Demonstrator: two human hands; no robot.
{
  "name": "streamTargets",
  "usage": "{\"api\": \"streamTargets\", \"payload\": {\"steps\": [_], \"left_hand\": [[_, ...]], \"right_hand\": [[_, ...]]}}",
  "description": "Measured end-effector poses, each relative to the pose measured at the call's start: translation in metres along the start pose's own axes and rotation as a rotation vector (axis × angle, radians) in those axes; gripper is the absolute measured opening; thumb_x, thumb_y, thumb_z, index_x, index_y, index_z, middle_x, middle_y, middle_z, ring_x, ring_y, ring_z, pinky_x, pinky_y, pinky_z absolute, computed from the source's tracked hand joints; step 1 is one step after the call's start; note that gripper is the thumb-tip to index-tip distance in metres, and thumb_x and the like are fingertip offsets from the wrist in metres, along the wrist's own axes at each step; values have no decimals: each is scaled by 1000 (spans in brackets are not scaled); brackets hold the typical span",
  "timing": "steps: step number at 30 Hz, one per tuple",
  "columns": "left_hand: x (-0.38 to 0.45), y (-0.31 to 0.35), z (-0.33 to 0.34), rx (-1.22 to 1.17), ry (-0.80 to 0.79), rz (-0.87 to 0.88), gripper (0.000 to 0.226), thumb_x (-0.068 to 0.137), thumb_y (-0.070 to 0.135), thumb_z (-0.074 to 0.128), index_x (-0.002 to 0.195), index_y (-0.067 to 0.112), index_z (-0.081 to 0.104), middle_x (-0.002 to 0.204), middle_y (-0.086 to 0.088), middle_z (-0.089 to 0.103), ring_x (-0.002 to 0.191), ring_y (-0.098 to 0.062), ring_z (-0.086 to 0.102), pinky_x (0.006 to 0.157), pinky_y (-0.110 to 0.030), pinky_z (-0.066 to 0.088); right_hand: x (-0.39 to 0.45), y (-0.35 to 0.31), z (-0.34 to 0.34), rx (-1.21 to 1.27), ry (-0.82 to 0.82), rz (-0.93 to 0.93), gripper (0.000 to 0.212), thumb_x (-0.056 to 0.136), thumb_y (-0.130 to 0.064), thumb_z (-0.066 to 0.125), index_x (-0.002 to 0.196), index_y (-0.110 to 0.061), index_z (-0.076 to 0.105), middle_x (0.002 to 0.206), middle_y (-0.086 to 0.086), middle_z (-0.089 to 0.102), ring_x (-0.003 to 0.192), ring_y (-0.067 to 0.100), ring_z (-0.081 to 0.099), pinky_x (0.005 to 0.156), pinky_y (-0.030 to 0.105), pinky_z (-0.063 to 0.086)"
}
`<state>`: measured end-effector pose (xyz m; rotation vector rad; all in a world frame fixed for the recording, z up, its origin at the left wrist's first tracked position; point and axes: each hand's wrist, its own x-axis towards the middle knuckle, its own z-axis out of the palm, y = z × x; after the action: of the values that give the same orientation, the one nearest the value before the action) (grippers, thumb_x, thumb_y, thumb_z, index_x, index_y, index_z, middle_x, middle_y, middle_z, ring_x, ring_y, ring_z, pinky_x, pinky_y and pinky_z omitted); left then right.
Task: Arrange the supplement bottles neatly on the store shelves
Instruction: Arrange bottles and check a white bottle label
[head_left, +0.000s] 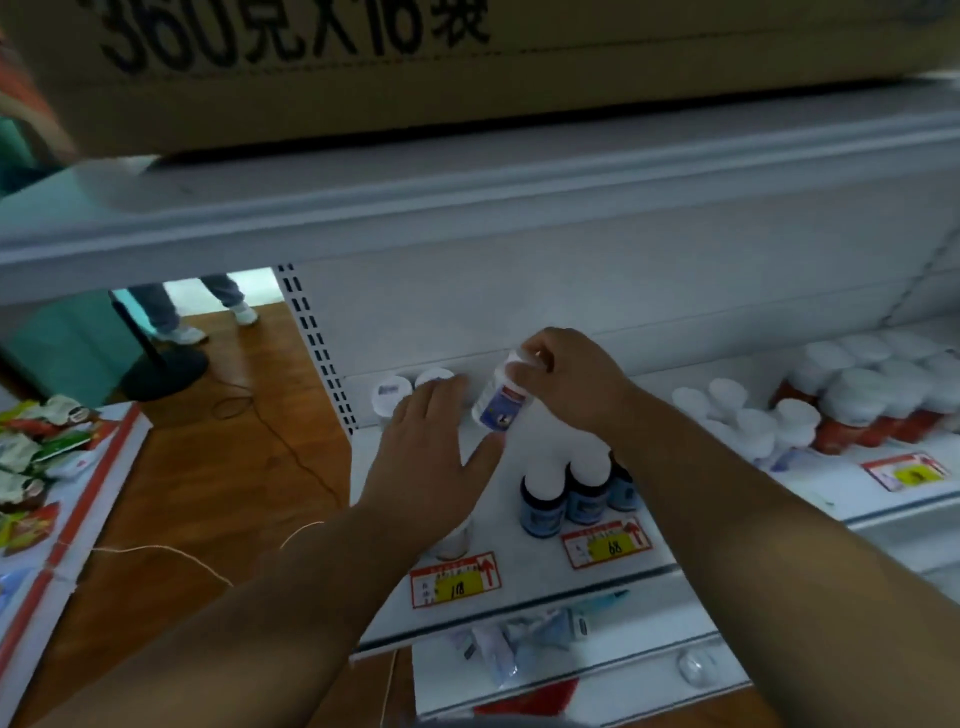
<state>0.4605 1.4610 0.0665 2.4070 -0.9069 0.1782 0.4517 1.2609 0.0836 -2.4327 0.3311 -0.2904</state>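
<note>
Bottle held: white supplement bottle with a white cap and a blue label, tilted, lifted above the white shelf near its back wall.
Right hand: right hand pinches the cap end of the supplement bottle, fingers curled round the top.
Left hand: left hand is spread, fingers straight and reaching toward the back of the shelf; its thumb lies just beside the bottom of the tilted bottle.
Back row: 2 white-capped bottles stand against the back wall, just beyond the left fingertips.
Front cluster: 3 dark blue bottles with white caps stand upright together, under the right forearm and behind a price tag marked 68.
Other tag: a red and yellow price tag marked 118 sits on the shelf edge below the left wrist.
Right side of shelf: a group of small white bottles, then orange bottles with white caps, packed close.
Lower shelf: loose sachets lie in a heap; what they are cannot be told.
Top of unit: a cardboard box printed with 360.
</note>
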Motion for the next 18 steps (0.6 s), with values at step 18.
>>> {"api": "streamTargets", "payload": {"steps": [18], "left_hand": [[-5, 271, 149, -915, -442, 96, 63, 64, 63, 64, 118, 33, 51, 114, 10, 65, 101, -6, 64, 85, -24, 51]], "right_hand": [[-210, 161, -198, 530, 463, 141, 6, 84, -28, 69, 88, -23, 71, 88, 1, 71, 80, 13, 65, 81, 43, 56]]}}
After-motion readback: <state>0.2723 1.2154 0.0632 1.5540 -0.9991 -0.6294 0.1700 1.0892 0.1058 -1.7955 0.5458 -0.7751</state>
